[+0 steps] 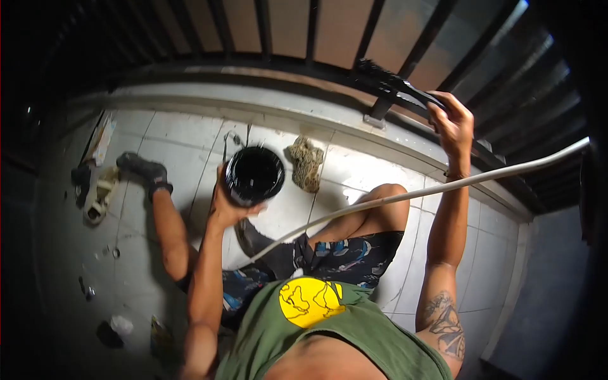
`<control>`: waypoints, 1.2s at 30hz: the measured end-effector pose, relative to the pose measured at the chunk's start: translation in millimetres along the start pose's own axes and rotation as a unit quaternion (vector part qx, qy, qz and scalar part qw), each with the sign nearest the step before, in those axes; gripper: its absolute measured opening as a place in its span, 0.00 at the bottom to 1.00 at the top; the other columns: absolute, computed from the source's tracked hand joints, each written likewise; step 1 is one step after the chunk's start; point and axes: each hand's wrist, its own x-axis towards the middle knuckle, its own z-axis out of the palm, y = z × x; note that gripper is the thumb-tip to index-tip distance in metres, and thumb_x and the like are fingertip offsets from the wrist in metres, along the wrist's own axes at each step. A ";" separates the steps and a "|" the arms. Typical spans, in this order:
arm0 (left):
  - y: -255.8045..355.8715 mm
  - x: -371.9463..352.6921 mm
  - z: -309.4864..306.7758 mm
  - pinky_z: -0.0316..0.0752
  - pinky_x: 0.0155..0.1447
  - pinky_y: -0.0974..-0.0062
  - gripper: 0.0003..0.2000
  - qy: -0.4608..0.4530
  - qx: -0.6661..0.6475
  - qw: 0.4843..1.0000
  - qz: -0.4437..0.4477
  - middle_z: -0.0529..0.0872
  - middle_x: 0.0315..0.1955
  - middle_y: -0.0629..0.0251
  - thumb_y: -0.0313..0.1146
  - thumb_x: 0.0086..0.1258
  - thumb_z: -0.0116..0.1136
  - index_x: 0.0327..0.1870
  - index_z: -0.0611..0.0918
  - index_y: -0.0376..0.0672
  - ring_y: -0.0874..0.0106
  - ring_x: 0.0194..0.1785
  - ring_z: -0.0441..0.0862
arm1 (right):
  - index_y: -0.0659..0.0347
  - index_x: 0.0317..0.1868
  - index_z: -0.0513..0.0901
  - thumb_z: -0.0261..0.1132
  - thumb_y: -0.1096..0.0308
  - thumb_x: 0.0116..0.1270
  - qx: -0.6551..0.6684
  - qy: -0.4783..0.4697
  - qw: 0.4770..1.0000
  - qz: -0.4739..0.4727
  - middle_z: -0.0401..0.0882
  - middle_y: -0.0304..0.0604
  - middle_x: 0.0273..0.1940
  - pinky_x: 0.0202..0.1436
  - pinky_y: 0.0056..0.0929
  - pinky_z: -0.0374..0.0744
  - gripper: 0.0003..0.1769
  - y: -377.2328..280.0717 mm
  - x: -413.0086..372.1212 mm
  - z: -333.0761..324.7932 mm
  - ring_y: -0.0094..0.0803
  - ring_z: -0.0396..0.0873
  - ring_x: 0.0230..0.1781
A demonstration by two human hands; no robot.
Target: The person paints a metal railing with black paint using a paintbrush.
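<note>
My left hand (223, 206) is wrapped around a round container (254, 177) of glossy black paint, held over the floor between my legs. The fingers behind it are partly hidden. Up at the right, my right hand (453, 123) grips the dark handle of a paintbrush (396, 87). Its black bristles point left and overlap the lower rail of the black metal railing (310, 66) in this view. Just right of the container, a speckled, crumpled rag (305, 163) lies on the tiles.
A pale hose or cable (405, 196) crosses above my lap and right forearm. A low ledge (272, 104) runs under the railing. On the white tiled floor (180, 133) at left lie a beige shoe-like item (100, 197) and several small scraps. A wall (544, 272) stands at right.
</note>
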 end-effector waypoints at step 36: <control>25.0 95.3 68.3 0.62 0.70 0.62 0.49 -0.032 0.077 0.970 0.227 0.70 0.61 0.54 0.27 0.32 0.77 0.63 0.62 0.40 0.54 0.64 0.68 | 0.66 0.32 0.79 0.72 0.70 0.55 -0.108 -0.116 0.963 -0.218 0.79 0.45 0.25 0.29 0.28 0.76 0.10 -0.8 -32.2 87.1 0.36 0.81 0.25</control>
